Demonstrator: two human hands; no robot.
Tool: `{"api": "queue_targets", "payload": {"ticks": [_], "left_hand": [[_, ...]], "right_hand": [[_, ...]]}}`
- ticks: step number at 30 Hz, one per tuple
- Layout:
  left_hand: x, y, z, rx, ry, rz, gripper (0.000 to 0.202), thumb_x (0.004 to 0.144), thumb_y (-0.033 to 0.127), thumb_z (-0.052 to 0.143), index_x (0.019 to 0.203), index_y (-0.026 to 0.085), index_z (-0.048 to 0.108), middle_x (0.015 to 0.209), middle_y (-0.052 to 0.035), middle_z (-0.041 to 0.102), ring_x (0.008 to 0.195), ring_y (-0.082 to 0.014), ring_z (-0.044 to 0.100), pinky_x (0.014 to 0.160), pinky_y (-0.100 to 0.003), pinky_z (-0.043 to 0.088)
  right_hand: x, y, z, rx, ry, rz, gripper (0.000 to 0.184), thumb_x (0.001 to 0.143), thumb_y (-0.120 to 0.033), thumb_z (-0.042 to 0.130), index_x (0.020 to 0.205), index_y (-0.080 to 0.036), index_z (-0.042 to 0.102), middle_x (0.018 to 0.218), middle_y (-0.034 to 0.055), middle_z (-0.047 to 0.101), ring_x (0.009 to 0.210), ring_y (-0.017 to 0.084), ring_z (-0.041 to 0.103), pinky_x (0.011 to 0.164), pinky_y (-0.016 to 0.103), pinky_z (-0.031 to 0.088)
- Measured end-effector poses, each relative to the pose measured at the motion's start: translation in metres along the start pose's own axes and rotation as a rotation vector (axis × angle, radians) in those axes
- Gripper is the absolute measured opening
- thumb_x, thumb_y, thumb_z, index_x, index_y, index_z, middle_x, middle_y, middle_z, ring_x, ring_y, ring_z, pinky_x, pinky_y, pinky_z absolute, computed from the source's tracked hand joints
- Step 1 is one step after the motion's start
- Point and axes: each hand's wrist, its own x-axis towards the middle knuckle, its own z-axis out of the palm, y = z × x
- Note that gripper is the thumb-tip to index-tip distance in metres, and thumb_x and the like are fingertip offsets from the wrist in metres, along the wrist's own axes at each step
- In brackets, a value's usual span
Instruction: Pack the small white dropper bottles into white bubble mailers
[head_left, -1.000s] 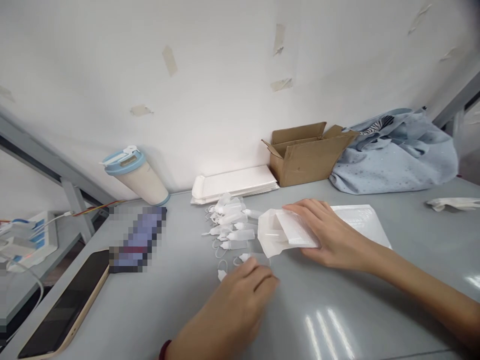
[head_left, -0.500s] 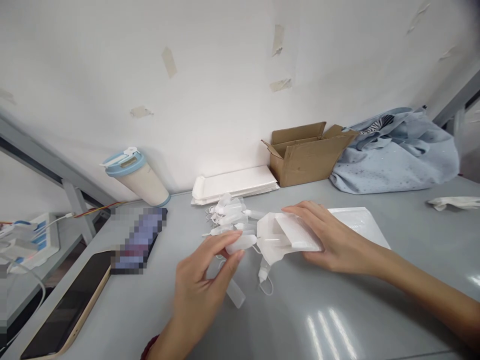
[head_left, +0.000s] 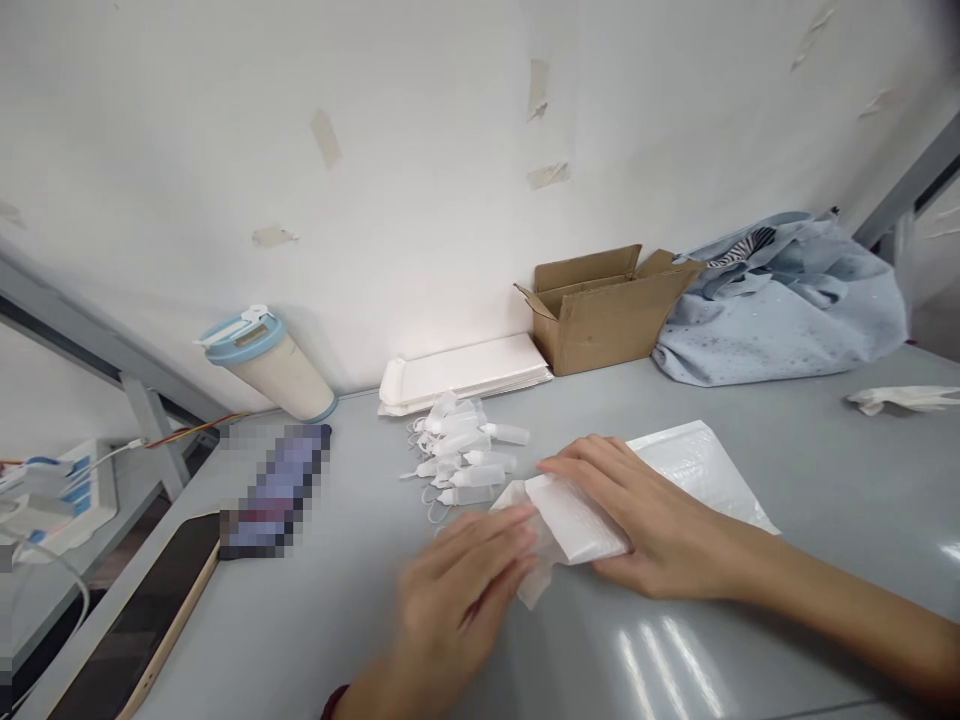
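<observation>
My right hand [head_left: 652, 520] grips a white padded envelope [head_left: 577, 520], thumb below and fingers on top, its mouth facing left. Smeared by motion, my left hand [head_left: 469, 590] is at that mouth, with fingers and thumb drawn together over the thin flap. Whatever is between its fingertips is hidden. Just beyond the left hand lies a pile of small translucent dropper bottles [head_left: 480, 475] with white caps, some with loop straps. Under my right forearm, another white padded envelope [head_left: 701, 465] lies flat on the grey table.
A stack of white padded envelopes [head_left: 469, 370] lies against the wall beside an open cardboard box [head_left: 607, 325]. A light blue cloth bag [head_left: 787, 310] sits at the back right. To the left are a tumbler [head_left: 281, 370], a phone [head_left: 142, 620] and a power strip [head_left: 82, 500].
My left hand has moved right and down to the envelope's mouth, and the bottle it held is out of sight. The envelope and right hand have come slightly nearer; the view has shifted a little.
</observation>
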Motion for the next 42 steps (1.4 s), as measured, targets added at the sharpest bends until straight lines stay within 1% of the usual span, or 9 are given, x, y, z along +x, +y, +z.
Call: {"api": "queue_targets", "payload": {"ticks": [11, 18, 21, 24, 26, 30, 33, 37, 42], "left_hand": [[-0.003, 0.000, 0.004, 0.170, 0.146, 0.082, 0.016, 0.082, 0.024, 0.070, 0.094, 0.017, 0.063, 0.073, -0.0037, 0.067, 0.061, -0.0148, 0.060, 0.052, -0.027, 0.052], [-0.004, -0.002, 0.002, 0.071, -0.002, 0.044, 0.015, 0.086, 0.008, 0.060, 0.094, 0.019, 0.066, 0.081, -0.0033, 0.069, 0.066, -0.0131, 0.061, 0.060, -0.026, 0.053], [-0.007, -0.002, 0.003, 0.121, 0.104, -0.141, 0.018, 0.079, 0.013, 0.069, 0.093, 0.022, 0.065, 0.084, -0.0021, 0.062, 0.068, -0.0131, 0.058, 0.059, -0.025, 0.052], [-0.005, 0.000, 0.004, 0.018, 0.209, -0.466, 0.051, 0.065, 0.023, 0.081, 0.109, 0.025, 0.057, 0.104, -0.0050, 0.059, 0.081, -0.0169, 0.058, 0.063, -0.026, 0.053], [0.000, 0.003, 0.003, -0.193, 0.084, -0.693, 0.057, 0.064, 0.023, 0.079, 0.115, 0.025, 0.055, 0.107, -0.0048, 0.062, 0.087, -0.0185, 0.059, 0.067, -0.027, 0.053], [0.013, 0.011, 0.003, -0.448, -0.286, -1.024, 0.006, 0.070, 0.021, 0.064, 0.074, 0.017, 0.066, 0.067, 0.0016, 0.060, 0.067, -0.0141, 0.054, 0.060, -0.022, 0.045], [0.016, 0.014, 0.005, -0.463, -0.272, -1.088, 0.015, 0.071, 0.024, 0.058, 0.059, 0.016, 0.058, 0.057, 0.0035, 0.048, 0.058, -0.0111, 0.042, 0.052, -0.021, 0.036], [0.015, 0.015, 0.006, -0.488, -0.221, -1.119, 0.026, 0.072, 0.033, 0.060, 0.055, 0.018, 0.046, 0.055, 0.0042, 0.036, 0.055, -0.0107, 0.031, 0.048, -0.022, 0.028], [0.017, 0.013, 0.006, -0.574, -0.113, -1.173, 0.021, 0.065, 0.026, 0.064, 0.057, 0.018, 0.047, 0.057, 0.0042, 0.038, 0.056, -0.0100, 0.031, 0.047, -0.020, 0.028]], "right_hand": [[0.000, -0.005, -0.001, 0.037, 0.027, -0.032, 0.055, 0.072, -0.010, 0.054, 0.126, -0.017, 0.041, 0.105, 0.0109, 0.052, 0.098, 0.025, 0.049, 0.080, 0.038, 0.043], [0.001, -0.003, -0.001, 0.007, 0.043, -0.048, 0.048, 0.080, -0.017, 0.055, 0.126, -0.016, 0.041, 0.106, 0.0120, 0.053, 0.098, 0.025, 0.049, 0.080, 0.038, 0.043], [0.000, -0.003, -0.001, 0.012, 0.051, -0.055, 0.050, 0.080, -0.017, 0.056, 0.127, -0.015, 0.040, 0.107, 0.0121, 0.053, 0.099, 0.025, 0.048, 0.081, 0.039, 0.043], [-0.002, -0.008, -0.001, 0.028, 0.048, -0.060, 0.052, 0.079, -0.016, 0.057, 0.127, -0.015, 0.040, 0.107, 0.0115, 0.052, 0.099, 0.025, 0.048, 0.081, 0.038, 0.042], [-0.004, -0.012, 0.000, 0.019, 0.050, -0.093, 0.052, 0.078, -0.016, 0.057, 0.128, -0.015, 0.040, 0.104, 0.0112, 0.052, 0.096, 0.024, 0.048, 0.080, 0.038, 0.042], [-0.005, -0.020, 0.006, -0.056, 0.078, -0.217, 0.050, 0.079, -0.017, 0.052, 0.127, -0.010, 0.042, 0.099, 0.0130, 0.055, 0.089, 0.025, 0.049, 0.075, 0.041, 0.042], [-0.007, -0.023, 0.012, -0.162, 0.071, -0.288, 0.051, 0.077, -0.016, 0.048, 0.127, -0.005, 0.045, 0.100, 0.0162, 0.058, 0.088, 0.028, 0.052, 0.074, 0.045, 0.042], [-0.010, -0.024, 0.022, -0.418, 0.161, -0.379, 0.051, 0.079, -0.006, 0.042, 0.130, -0.002, 0.046, 0.120, 0.0223, 0.058, 0.113, 0.036, 0.050, 0.089, 0.056, 0.037], [-0.009, -0.023, 0.034, -0.642, 0.228, -0.298, 0.046, 0.085, 0.001, 0.037, 0.129, 0.000, 0.047, 0.130, 0.0257, 0.053, 0.127, 0.041, 0.041, 0.094, 0.061, 0.035]]}}
